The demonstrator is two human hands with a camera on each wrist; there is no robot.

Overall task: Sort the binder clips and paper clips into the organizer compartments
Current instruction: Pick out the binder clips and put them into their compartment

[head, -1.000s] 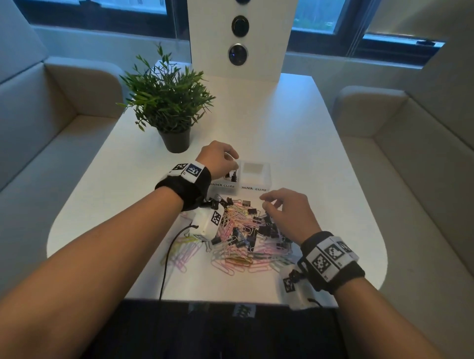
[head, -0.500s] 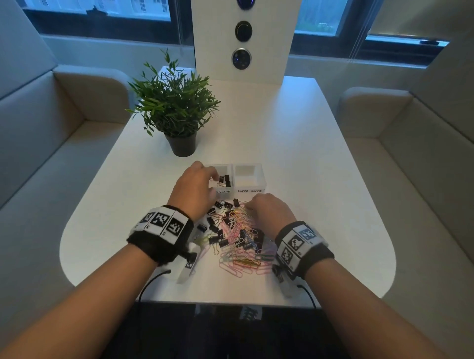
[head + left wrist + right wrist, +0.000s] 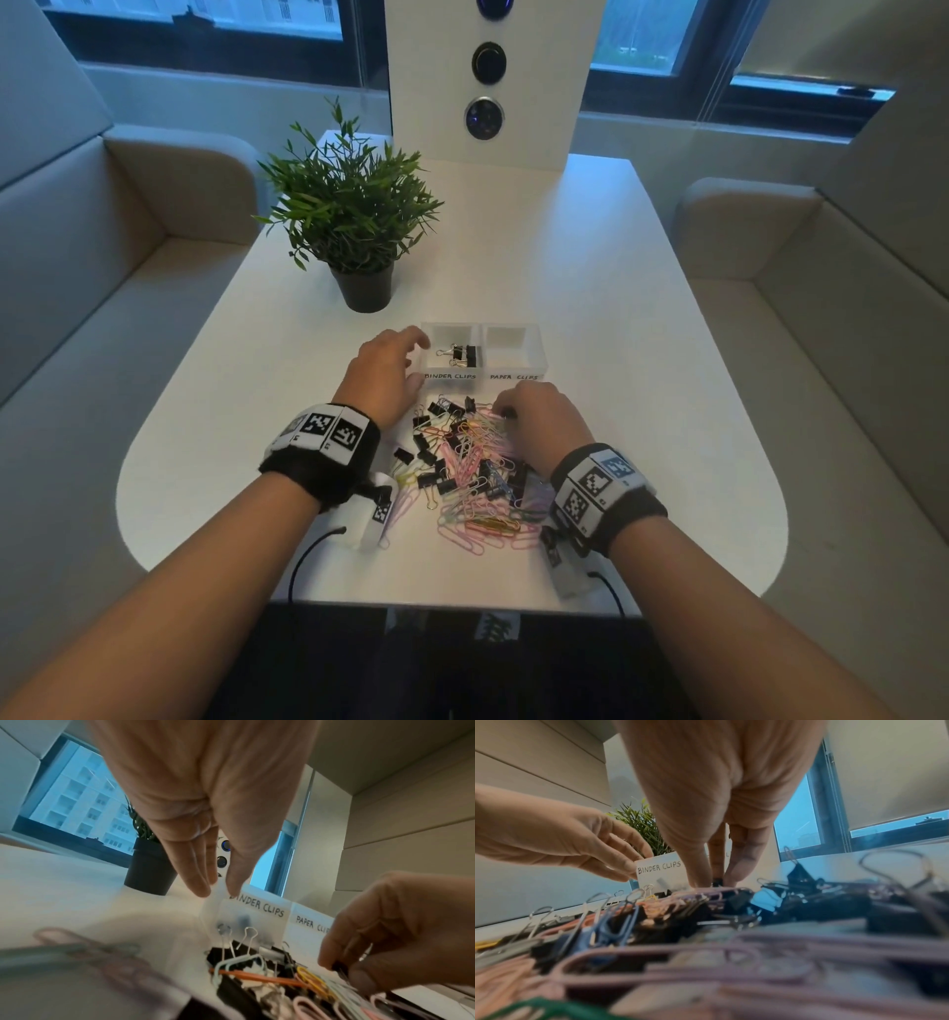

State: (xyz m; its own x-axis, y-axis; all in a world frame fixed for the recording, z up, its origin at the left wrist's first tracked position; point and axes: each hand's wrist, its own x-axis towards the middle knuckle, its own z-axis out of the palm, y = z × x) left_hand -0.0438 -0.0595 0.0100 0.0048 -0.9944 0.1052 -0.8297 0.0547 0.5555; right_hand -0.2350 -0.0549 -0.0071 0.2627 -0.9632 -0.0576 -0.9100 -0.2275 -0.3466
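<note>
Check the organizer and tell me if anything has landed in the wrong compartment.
Nothing stands out. The compartment labelled BINDER CLIPS holds only black binder clips; the one labelled PAPER CLIPS looks empty. The rest lies in the mixed pile.

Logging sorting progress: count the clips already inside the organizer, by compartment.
2, both black binder clips, side by side in the compartment labelled BINDER CLIPS. The PAPER CLIPS compartment shows none. Its frosted walls could hide something low inside.

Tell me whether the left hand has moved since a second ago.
Yes. The left hand has pulled back from over the binder-clip compartment to its left corner, toward the person.
</note>
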